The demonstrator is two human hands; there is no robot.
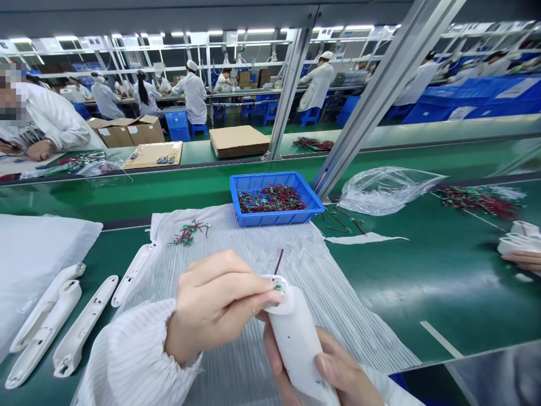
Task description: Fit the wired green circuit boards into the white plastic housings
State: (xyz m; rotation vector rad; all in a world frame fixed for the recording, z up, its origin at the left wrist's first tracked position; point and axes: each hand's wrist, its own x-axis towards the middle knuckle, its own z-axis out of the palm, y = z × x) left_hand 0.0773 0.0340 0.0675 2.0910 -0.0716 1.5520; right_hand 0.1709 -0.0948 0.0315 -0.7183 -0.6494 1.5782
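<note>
Fitting sm. green PCB [278, 287] w/ red wire [278, 261] into open end of white plastic housing [297, 338], we pinch it narrow at the rim w/ our L hand [215, 304]. R hand [333, 369] wraps round the housing, holding it tilted up over the striped cloth. Next move prob. calls for seating PCB, wire kept clear.

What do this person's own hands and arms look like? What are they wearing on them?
The left hand and the right hand are bare, with no gloves or rings showing. Both arms are covered by loose white sleeves with fine grey stripes, which reach down to the wrists.
</note>
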